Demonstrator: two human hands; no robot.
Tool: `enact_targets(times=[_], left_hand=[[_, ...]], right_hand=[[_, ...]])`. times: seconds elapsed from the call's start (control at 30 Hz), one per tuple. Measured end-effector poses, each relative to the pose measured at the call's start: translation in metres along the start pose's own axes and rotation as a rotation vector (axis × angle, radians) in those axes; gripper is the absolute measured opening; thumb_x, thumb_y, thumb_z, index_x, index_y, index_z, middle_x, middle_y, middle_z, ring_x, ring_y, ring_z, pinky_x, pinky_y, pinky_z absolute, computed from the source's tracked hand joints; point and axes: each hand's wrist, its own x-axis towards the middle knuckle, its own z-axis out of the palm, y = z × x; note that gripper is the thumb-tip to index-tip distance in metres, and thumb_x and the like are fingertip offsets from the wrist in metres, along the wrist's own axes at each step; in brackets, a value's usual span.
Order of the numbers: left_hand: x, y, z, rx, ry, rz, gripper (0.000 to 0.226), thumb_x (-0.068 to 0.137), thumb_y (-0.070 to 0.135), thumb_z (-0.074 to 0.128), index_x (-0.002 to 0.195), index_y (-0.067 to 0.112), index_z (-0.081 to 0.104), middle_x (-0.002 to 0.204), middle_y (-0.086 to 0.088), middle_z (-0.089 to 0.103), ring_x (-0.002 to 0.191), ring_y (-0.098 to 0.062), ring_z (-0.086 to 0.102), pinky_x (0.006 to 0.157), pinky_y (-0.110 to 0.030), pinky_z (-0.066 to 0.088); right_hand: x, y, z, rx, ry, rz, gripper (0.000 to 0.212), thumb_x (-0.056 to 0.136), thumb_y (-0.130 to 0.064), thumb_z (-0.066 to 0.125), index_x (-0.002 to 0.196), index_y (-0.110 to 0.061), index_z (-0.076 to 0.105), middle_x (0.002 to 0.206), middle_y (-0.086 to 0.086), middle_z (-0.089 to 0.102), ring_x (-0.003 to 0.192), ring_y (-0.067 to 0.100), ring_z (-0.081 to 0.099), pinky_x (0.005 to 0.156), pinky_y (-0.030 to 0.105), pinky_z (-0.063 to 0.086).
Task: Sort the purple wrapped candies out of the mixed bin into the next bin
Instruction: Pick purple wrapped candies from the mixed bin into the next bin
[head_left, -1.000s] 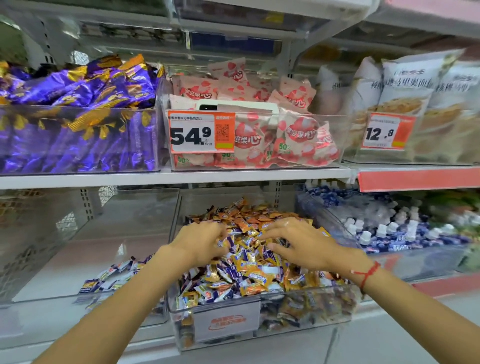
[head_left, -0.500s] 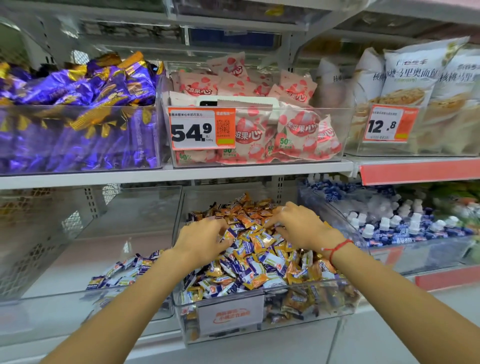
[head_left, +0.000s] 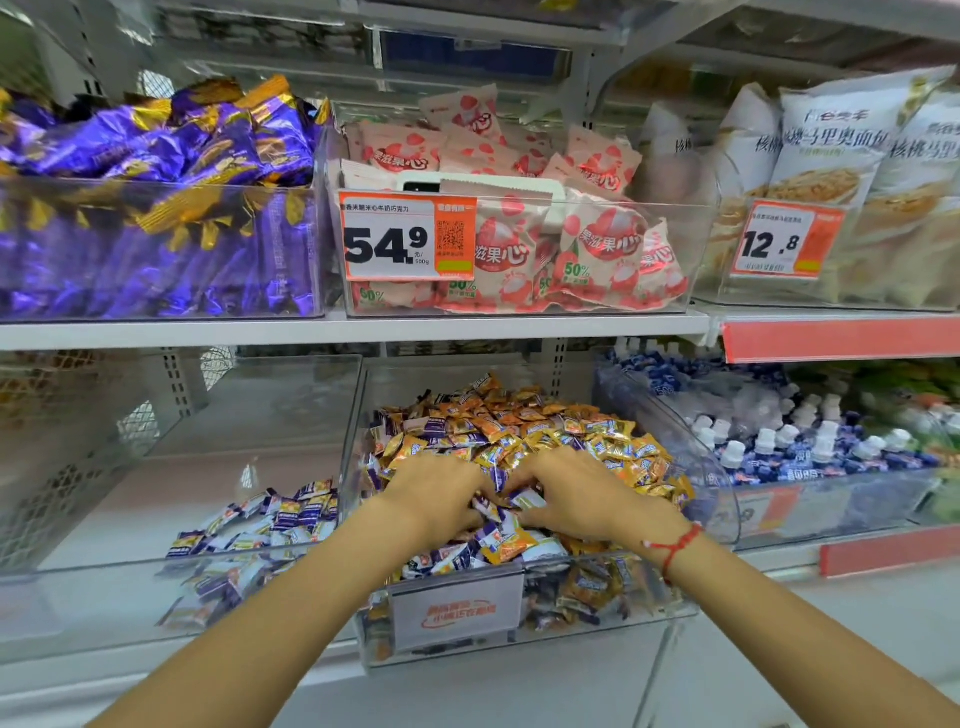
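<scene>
Hands together in the mixed bin (head_left: 524, 644), near its front. Left hand (head_left: 434, 501) palm down on the heap, fingers curled into the wrappers, thumb side towards the right hand. Right hand (head_left: 576, 493) likewise buried to the fingertips, a red string bracelet (head_left: 675, 545) round its wrist. Between the two, several purple wrapped candies (head_left: 493, 512) bunched up at the fingertips (whether either hand truly pinches one, cannot tell: fingertips hidden among the wrappers). Around them a mound of orange and gold candies (head_left: 524, 421) piled high towards the back of the bin, with purple ones scattered through it.

Next bin (head_left: 93, 613) just to the left, clear-walled, touching the mixed one side by side. On its floor, near the front right corner, a small pile of sorted purple candies (head_left: 270, 525) lying flat and loose.

Above, on the upper shelf: large purple-and-gold packets (head_left: 156, 208) at left, pink packets (head_left: 587, 249) behind an orange price tag (head_left: 408, 236) reading 54.9.
</scene>
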Motion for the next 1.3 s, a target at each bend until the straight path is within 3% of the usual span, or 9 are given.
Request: enact_targets(times=[0.13,0.33,0.43,0.6,0.73,0.87,1.0,1.23,1.3], left_hand=[[-0.008,-0.007,0.0,-0.198,0.148,-0.084,0.027,0.096,0.044,0.054,0.109,0.026,0.068,0.081,0.007,0.065,0.078,-0.015,0.06,0.055,-0.028,0.036],[-0.041,-0.024,-0.017,-0.552,0.341,-0.114,0.031,0.099,0.046,0.041,0.088,0.025,0.061,0.073,0.002,0.063,0.063,-0.015,0.058,0.059,-0.035,0.044],[-0.06,-0.023,-0.02,-0.932,0.407,-0.031,0.017,0.101,0.035,0.041,0.099,0.031,0.058,0.089,0.011,0.067,0.07,-0.011,0.062,0.065,-0.037,0.05],[-0.074,-0.026,-0.012,-1.196,0.466,-0.208,0.02,0.101,0.035,0.039,0.101,0.023,0.055,0.078,0.006,0.051,0.059,-0.004,0.046,0.06,-0.029,0.038],[-0.079,-0.029,-0.019,-1.285,0.453,-0.265,0.031,0.103,0.033,0.034,0.106,0.014,0.059,0.074,0.004,0.045,0.048,0.002,0.044,0.052,-0.021,0.033],[-0.079,-0.039,-0.015,-1.24,0.48,-0.292,0.033,0.103,0.038,0.031,0.099,0.029,0.062,0.07,0.004,0.049,0.051,-0.006,0.041,0.053,-0.026,0.033],[-0.08,-0.04,-0.013,-1.259,0.448,-0.34,0.036,0.104,0.037,0.029,0.103,0.022,0.062,0.071,0.005,0.05,0.054,-0.008,0.043,0.054,-0.026,0.032],[-0.082,-0.04,-0.015,-1.187,0.419,-0.303,0.029,0.103,0.033,0.034,0.103,0.023,0.061,0.083,0.007,0.061,0.061,-0.006,0.055,0.056,-0.025,0.038],[-0.082,-0.039,-0.015,-1.194,0.428,-0.297,0.026,0.103,0.033,0.035,0.102,0.027,0.06,0.085,0.008,0.063,0.064,-0.007,0.058,0.054,-0.024,0.037]], right_hand=[[0.004,0.004,0.001,0.38,0.014,0.119,0.025,0.094,-0.018,0.061,0.118,-0.015,0.066,0.112,0.0,0.066,0.088,0.015,0.057,0.079,0.033,0.05],[-0.005,-0.001,-0.01,0.992,0.077,0.341,0.035,0.1,0.0,0.029,0.116,-0.017,0.055,0.086,0.0,0.059,0.069,0.013,0.052,0.057,0.025,0.041],[-0.002,-0.006,-0.013,0.716,0.108,0.248,0.024,0.1,-0.014,0.039,0.109,-0.022,0.06,0.086,-0.006,0.058,0.061,0.011,0.047,0.055,0.02,0.036],[0.008,-0.02,-0.002,0.187,-0.018,0.11,0.012,0.092,-0.03,0.061,0.096,-0.022,0.068,0.073,-0.013,0.051,0.062,0.002,0.043,0.052,0.021,0.033],[0.028,-0.039,0.006,0.13,0.098,0.124,0.04,0.088,-0.05,0.062,0.121,-0.03,0.056,0.1,-0.004,0.048,0.087,0.017,0.05,0.06,0.027,0.038],[0.049,-0.054,0.018,0.046,-0.106,0.147,0.06,0.09,-0.061,0.051,0.134,-0.02,0.047,0.116,0.007,0.053,0.102,0.025,0.053,0.075,0.033,0.043],[0.058,-0.058,0.015,0.068,-0.207,0.163,0.043,0.095,-0.05,0.051,0.117,-0.013,0.043,0.08,-0.002,0.045,0.079,0.02,0.046,0.065,0.033,0.038],[0.03,-0.031,0.011,0.575,-0.135,0.195,0.012,0.095,-0.021,0.059,0.098,-0.02,0.047,0.106,0.001,0.052,0.084,0.012,0.053,0.068,0.026,0.043],[0.021,-0.026,0.009,0.733,-0.066,0.25,0.023,0.096,-0.009,0.052,0.107,-0.028,0.047,0.1,0.0,0.051,0.066,0.012,0.053,0.058,0.026,0.044]])
